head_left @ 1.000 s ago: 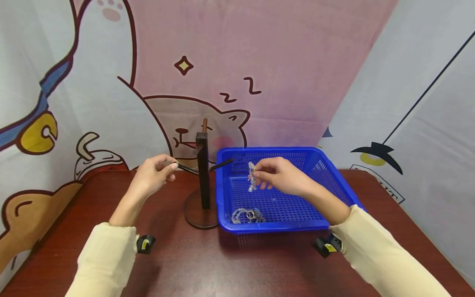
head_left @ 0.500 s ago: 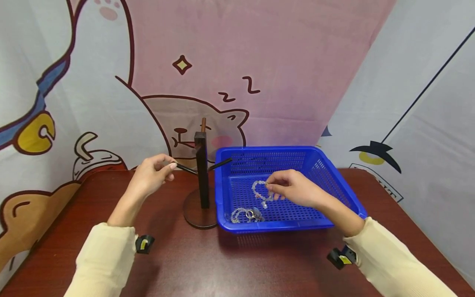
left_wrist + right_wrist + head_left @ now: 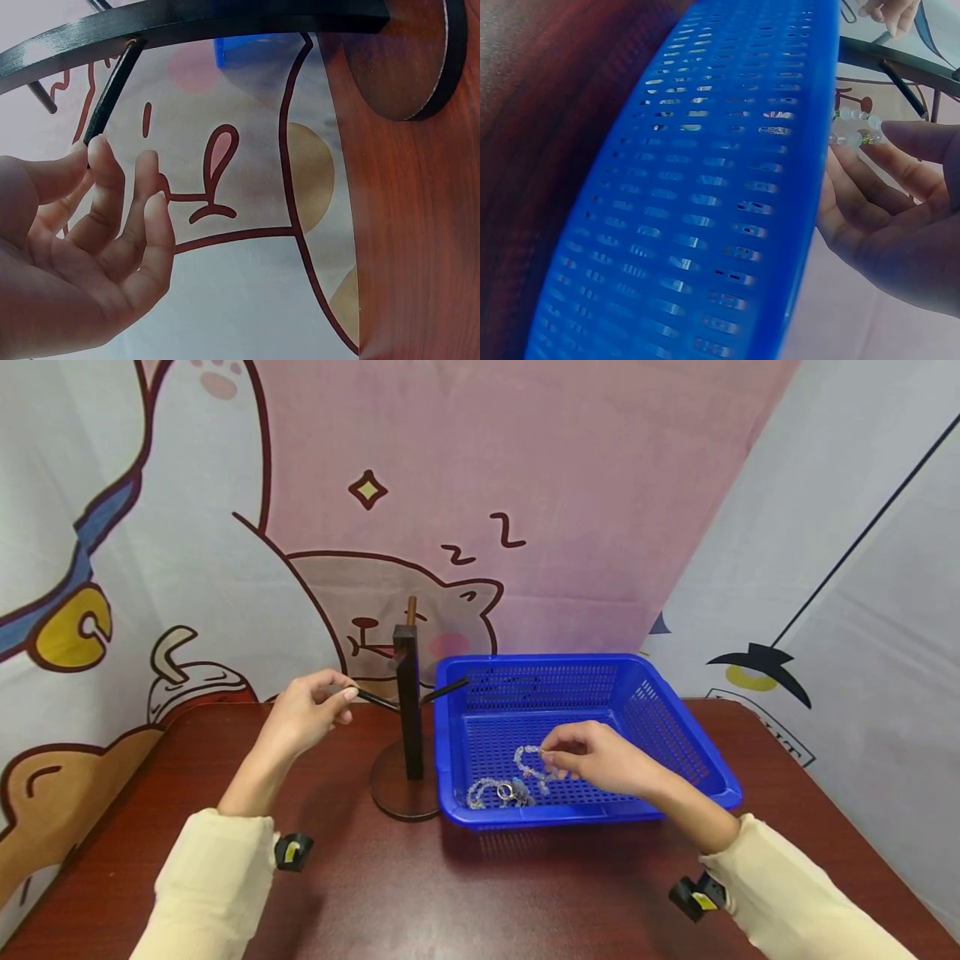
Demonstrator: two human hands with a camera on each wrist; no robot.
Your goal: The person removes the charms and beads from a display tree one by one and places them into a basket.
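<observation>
My left hand (image 3: 311,714) pinches the tip of a peg (image 3: 112,94) on the dark wooden stand (image 3: 408,710), between thumb and forefinger. A clear beaded bracelet (image 3: 527,760) with a small hanging charm dangles from the thumb and fingertips of my right hand (image 3: 603,758), inside the blue basket (image 3: 577,814). Just left of it, more beaded bracelets (image 3: 487,793) and a gold-coloured ring (image 3: 506,791) lie in a small heap on the basket floor. In the right wrist view, the basket wall hides the lower part of the held bracelet (image 3: 859,116).
Beside the basket's left wall stands the round base (image 3: 397,802) of the stand, with a second peg (image 3: 447,691) reaching over the basket rim. Both rest on a reddish-brown table (image 3: 420,893). A printed cartoon cloth (image 3: 585,510) hangs behind.
My right hand has moved down and to the right, away from the stand, lowering the bracelet into the basket near the heap. My left hand keeps its hold on the peg.
</observation>
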